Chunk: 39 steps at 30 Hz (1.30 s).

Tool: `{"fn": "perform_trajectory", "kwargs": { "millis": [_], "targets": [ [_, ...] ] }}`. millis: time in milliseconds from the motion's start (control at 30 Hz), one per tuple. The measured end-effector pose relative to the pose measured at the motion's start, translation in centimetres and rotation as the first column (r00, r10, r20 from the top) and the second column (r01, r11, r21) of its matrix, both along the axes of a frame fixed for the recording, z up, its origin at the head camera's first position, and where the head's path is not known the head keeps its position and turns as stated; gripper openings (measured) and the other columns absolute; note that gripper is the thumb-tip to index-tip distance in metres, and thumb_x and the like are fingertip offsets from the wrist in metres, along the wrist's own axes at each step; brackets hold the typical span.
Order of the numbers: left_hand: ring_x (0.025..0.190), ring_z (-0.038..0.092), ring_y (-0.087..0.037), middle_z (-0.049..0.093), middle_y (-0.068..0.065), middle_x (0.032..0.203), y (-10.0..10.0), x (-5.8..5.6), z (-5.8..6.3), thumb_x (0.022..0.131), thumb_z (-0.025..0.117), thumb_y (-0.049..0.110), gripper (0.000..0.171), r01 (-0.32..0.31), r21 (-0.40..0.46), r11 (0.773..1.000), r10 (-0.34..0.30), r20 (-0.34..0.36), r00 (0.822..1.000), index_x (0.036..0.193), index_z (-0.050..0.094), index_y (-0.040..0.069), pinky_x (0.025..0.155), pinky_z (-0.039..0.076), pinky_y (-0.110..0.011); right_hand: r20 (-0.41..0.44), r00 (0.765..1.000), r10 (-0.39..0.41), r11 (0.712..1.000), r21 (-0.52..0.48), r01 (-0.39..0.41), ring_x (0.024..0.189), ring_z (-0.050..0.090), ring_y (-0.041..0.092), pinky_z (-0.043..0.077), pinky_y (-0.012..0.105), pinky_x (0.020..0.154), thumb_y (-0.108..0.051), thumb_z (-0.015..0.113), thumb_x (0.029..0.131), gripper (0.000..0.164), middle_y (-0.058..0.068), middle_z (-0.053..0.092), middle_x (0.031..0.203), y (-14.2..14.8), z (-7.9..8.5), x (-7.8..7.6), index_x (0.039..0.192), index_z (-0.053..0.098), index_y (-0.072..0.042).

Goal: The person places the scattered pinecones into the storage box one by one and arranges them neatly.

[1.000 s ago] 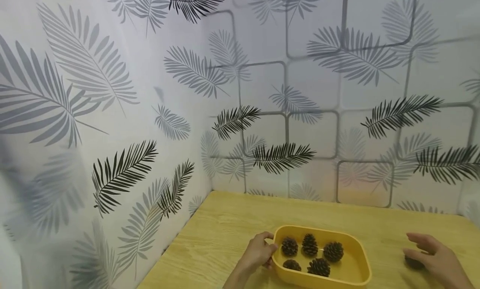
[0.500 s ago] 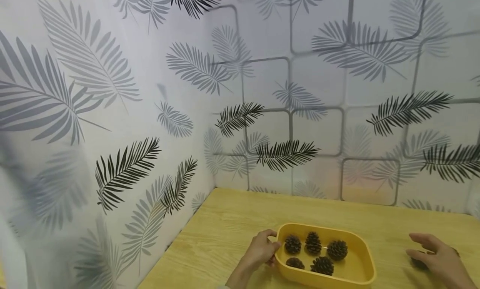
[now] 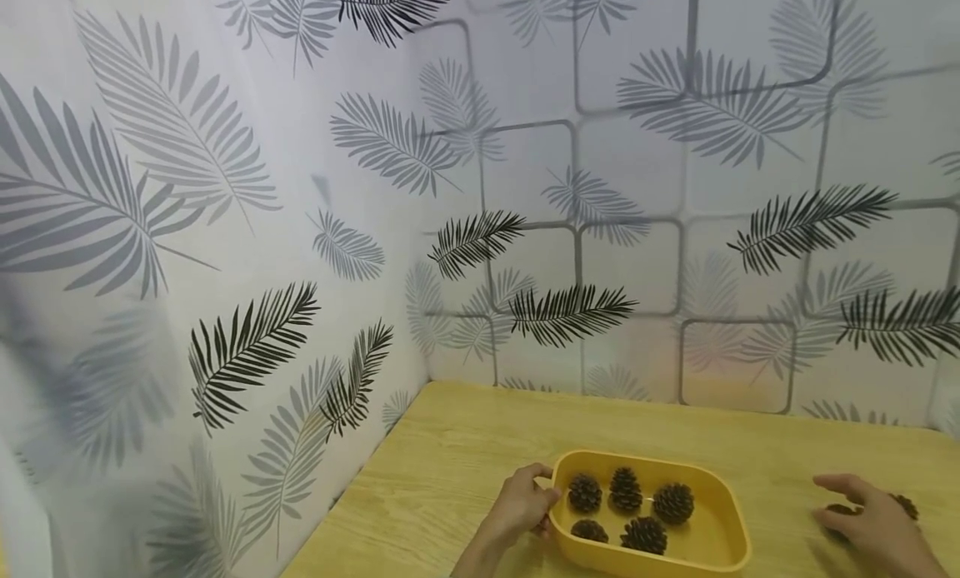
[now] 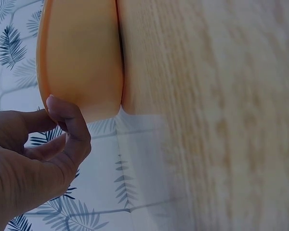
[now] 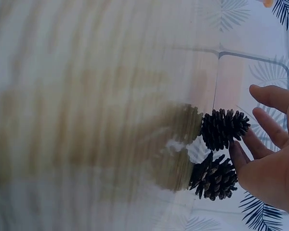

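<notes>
My left hand [image 3: 517, 505] pinches the left rim of a yellow plastic tray [image 3: 720, 524], its thumb on one side and fingers on the other. In the left wrist view the hand [image 4: 53, 149] holds the edge of the tray [image 4: 82, 53]. Several dark brown pine cones [image 3: 673, 503] sit inside the tray. Out to the right, my right hand [image 3: 873, 520] reaches over one pine cone [image 3: 836, 520], partly hidden by it; a second pine cone [image 3: 905, 505] shows past the knuckles. In the right wrist view fingertips are right at the upper pine cone [image 5: 224, 129], beside the lower pine cone [image 5: 214, 178], thumb and fingers spread.
Everything stands on a yellow wood-grain table [image 3: 465, 445]. Walls or curtains with a grey and black leaf print [image 3: 570, 311] rise along the table's back and left edges.
A second pine cone has come into view beyond the right hand, which has shifted only slightly. The left hand keeps its hold on the tray, and the tray stays in place.
</notes>
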<state>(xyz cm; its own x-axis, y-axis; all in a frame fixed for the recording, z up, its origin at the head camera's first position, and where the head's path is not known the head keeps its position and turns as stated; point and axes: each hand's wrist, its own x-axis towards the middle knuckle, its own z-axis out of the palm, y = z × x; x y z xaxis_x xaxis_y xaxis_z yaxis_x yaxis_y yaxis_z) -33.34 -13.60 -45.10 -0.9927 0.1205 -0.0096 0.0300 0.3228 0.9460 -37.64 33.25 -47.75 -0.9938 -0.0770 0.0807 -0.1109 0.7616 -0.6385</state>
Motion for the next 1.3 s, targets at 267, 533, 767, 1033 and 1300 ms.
{"fn": "perform_trajectory", "kwargs": {
  "millis": [267,533,767,1033,1300],
  "targets": [
    [0.046,0.051,-0.009,0.065,-0.011,0.073,0.03,0.17,0.00,0.103,0.064,0.007,0.033,0.003,0.009,1.000,-0.004,0.004,1.000,0.135,0.061,0.000,0.043,0.053,-0.022,-0.008,1.000,0.023,0.997,0.069,-0.022,0.116,0.047,0.066,0.055,0.065,0.083,-0.030,0.079,0.093,0.071,0.046,0.047,0.135,-0.05,-0.34,-0.07,0.134,0.050,0.019],
    [0.046,0.052,-0.008,0.066,-0.015,0.074,0.00,0.02,-0.05,0.103,0.064,0.006,0.033,0.010,0.012,1.000,-0.010,-0.014,1.000,0.135,0.061,-0.002,0.042,0.053,-0.020,0.023,0.998,0.058,0.993,0.100,-0.060,0.119,0.046,0.068,0.051,0.073,0.090,-0.014,0.080,0.089,0.055,0.045,0.052,0.132,-0.31,-0.46,0.01,0.130,0.057,0.015],
    [0.046,0.052,-0.009,0.067,-0.014,0.073,0.04,-0.08,0.00,0.103,0.064,0.006,0.033,0.013,0.008,1.000,-0.013,-0.013,1.000,0.135,0.061,-0.001,0.043,0.054,-0.021,0.007,0.994,0.111,0.991,0.081,-0.111,0.118,0.050,0.067,0.056,0.066,0.085,-0.007,0.078,0.087,0.051,0.045,0.052,0.133,-0.40,-0.57,0.21,0.131,0.060,0.012],
    [0.046,0.052,-0.008,0.067,-0.015,0.074,0.09,0.05,0.16,0.103,0.064,0.007,0.033,0.011,0.004,1.000,-0.011,-0.022,1.000,0.135,0.061,-0.001,0.042,0.053,-0.020,0.066,0.994,0.088,0.990,0.105,-0.095,0.118,0.050,0.065,0.055,0.068,0.086,-0.014,0.082,0.086,0.054,0.043,0.053,0.133,-0.62,-0.38,0.15,0.130,0.061,0.010],
    [0.045,0.051,-0.008,0.068,-0.016,0.074,0.09,0.22,0.14,0.103,0.064,0.006,0.032,0.008,-0.004,1.000,-0.008,-0.031,0.999,0.133,0.061,-0.002,0.043,0.055,-0.022,0.007,0.994,0.108,0.989,0.101,-0.108,0.111,0.059,0.056,0.057,0.062,0.085,-0.012,0.079,0.090,0.045,0.036,0.063,0.123,-0.75,-0.25,0.27,0.125,0.063,0.011]
  ]
}}
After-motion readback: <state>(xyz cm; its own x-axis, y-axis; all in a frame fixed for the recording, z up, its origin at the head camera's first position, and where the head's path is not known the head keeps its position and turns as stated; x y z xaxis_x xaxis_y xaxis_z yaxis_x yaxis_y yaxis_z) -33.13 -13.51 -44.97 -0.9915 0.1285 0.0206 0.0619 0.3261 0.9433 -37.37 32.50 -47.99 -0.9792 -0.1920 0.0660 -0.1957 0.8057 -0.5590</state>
